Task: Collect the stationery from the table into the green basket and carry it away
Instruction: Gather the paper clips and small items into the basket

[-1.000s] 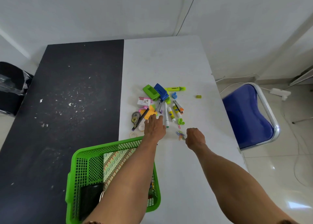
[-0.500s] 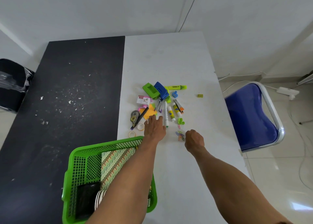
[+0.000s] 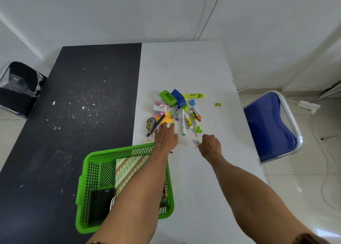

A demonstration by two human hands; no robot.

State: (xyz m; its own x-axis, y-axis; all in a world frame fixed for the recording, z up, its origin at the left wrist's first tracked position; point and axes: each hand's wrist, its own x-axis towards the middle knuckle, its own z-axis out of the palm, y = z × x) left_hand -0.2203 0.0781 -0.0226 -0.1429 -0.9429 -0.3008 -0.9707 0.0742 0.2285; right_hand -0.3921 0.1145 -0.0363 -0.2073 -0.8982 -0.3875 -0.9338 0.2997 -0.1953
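Loose stationery lies on the white table half [image 3: 184, 68]: a green hole punch [image 3: 167, 96], blue stapler [image 3: 178, 97], highlighter [image 3: 195, 95], white marker [image 3: 183, 122], glue sticks [image 3: 188, 121], correction tape [image 3: 150, 123], black pen [image 3: 156, 125], orange sticky notes [image 3: 167, 118] and a tape ring [image 3: 147, 141]. My left hand [image 3: 166, 136] lies palm down, fingers straight, fingertips at the sticky notes. My right hand [image 3: 211, 145] is curled, its fingertips on the coloured paper clips [image 3: 196, 142]. The green basket [image 3: 125, 149] sits under my left forearm, holding a patterned notebook [image 3: 129, 166] and a black item [image 3: 101, 205].
A small green sharpener [image 3: 218, 104] lies apart to the right. The table's left half [image 3: 73, 114] is black and speckled. A blue chair [image 3: 269, 125] stands off the right edge, a black bin [image 3: 18, 88] at the left, a power strip [image 3: 308, 105] on the floor.
My left hand has edged left and covers a small white tape ring that showed beside it before. My right hand has stayed at the paper clips.
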